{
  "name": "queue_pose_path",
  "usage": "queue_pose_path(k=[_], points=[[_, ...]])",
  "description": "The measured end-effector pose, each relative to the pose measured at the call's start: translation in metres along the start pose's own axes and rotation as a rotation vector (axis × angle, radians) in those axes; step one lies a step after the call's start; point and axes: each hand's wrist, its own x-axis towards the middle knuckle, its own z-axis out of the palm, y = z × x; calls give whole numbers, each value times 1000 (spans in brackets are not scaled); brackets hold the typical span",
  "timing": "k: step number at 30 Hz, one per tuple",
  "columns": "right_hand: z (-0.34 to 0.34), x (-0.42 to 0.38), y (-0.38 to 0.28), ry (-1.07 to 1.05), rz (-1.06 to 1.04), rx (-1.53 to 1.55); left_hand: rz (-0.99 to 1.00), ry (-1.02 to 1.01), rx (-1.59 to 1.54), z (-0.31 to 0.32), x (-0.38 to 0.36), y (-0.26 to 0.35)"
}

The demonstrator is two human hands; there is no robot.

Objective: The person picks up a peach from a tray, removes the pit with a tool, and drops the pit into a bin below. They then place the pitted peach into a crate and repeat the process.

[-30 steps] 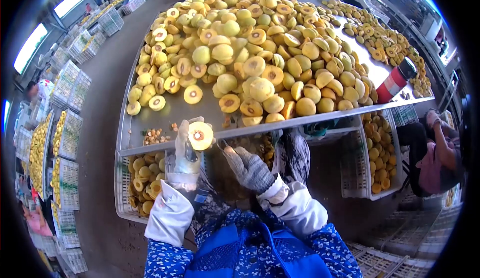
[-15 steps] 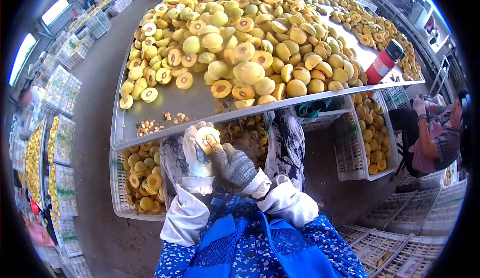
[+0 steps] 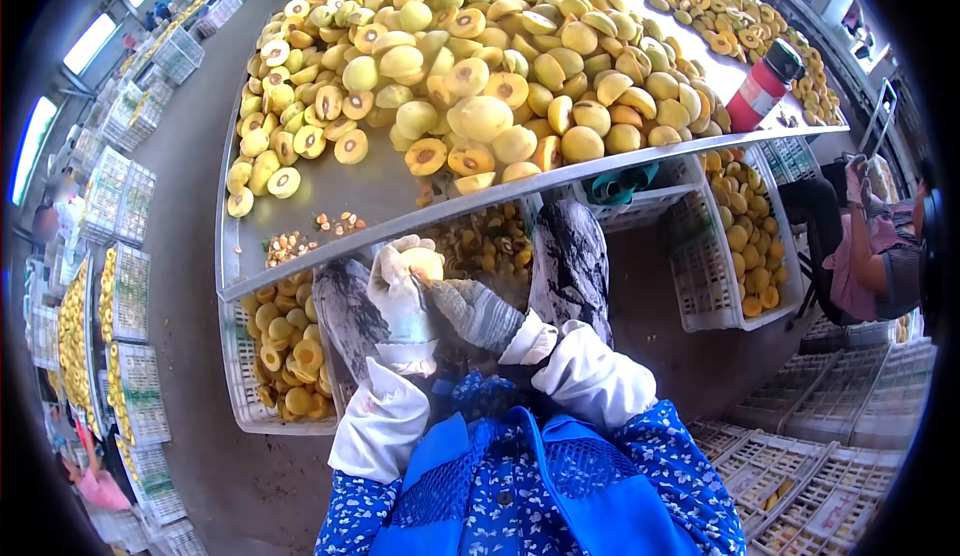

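Peach half: gripped in my left hand; right hand digging pit. Table above: heap unpitted.

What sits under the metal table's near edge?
Under the metal table: a white crate of yellow fruit halves at left, another crate at right. The tabletop covers their far parts.
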Motion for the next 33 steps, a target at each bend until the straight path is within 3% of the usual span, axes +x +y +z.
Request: queue_pose_path(k=[2,4,5,8,10,11,14,18,20,22,23,26,27,29,32,33], points=[[-7,-1,-1,-110,319,314,46,-50,74,1,-2,-1],[-18,4,16,-306,427,931,-4,-104,59,-1,-3,-1],[-14,-4,20,-177,550,1106,-21,-129,50,1,-4,1],[-22,-15,8,-299,531,1019,-78,-180,30,6,-9,8],[-18,-13,3,-303,517,1120,-107,-208,19,5,-9,10],[-21,-10,-18,-145,803,1271,-118,-227,99,-1,-8,6],[-39,-9,-17,-517,685,951,-140,-310,149,-13,-10,0],[-34,-18,-33,-366,749,580,-290,-202,-8,-12,-16,5],[-17,-23,-19,-225,572,561,-323,-209,-41,-15,-19,1],[-15,-25,-11,-200,616,278,-358,-211,-72,-19,-23,-4],[-14,-32,12,-264,275,78,-391,-188,-103,-19,-24,-4],[-8,-35,9,-167,212,75,-503,-166,-309,-19,-25,-3],[-6,-32,15,-132,-15,-40,-546,-101,-385,-17,-28,-1],[-11,-34,15,-232,-10,-224,-630,31,-537,-13,-35,6],[-14,-30,16,-362,-50,-572,-695,-31,-533,-15,-30,17],[-22,-26,12,-463,-7,-774,-561,-141,-482,-24,-23,10]])
